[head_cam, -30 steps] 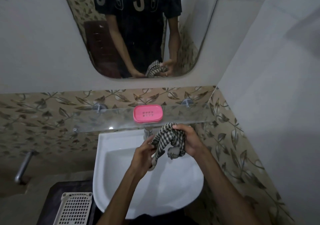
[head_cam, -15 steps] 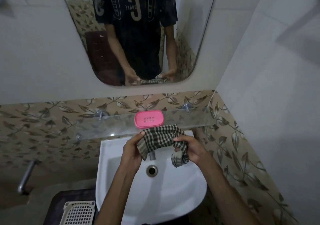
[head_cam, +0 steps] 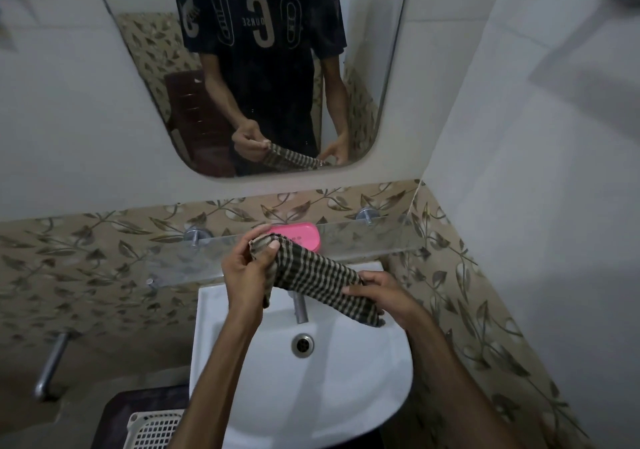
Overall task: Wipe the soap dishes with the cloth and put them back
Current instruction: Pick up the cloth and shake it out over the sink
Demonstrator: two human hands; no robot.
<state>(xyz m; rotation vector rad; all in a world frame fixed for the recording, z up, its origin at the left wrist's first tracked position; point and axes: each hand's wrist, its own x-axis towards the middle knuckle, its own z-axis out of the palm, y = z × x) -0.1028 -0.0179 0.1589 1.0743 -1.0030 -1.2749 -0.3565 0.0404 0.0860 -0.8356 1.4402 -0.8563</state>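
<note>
A pink soap dish sits on the glass shelf above the sink, its left part hidden by my left hand and the cloth. The checked dark-and-cream cloth is stretched between both hands over the tap. My left hand pinches its upper left end, just in front of the soap dish. My right hand grips its lower right end over the basin. I see only one soap dish.
A white sink with a metal tap and drain lies below. A mirror hangs above. A metal pipe juts from the left wall; a white slotted basket sits at bottom left. The right wall is close.
The cloth went from bunched to stretched out between my hands. My left hand rose toward the soap dish, my right hand moved right and down.
</note>
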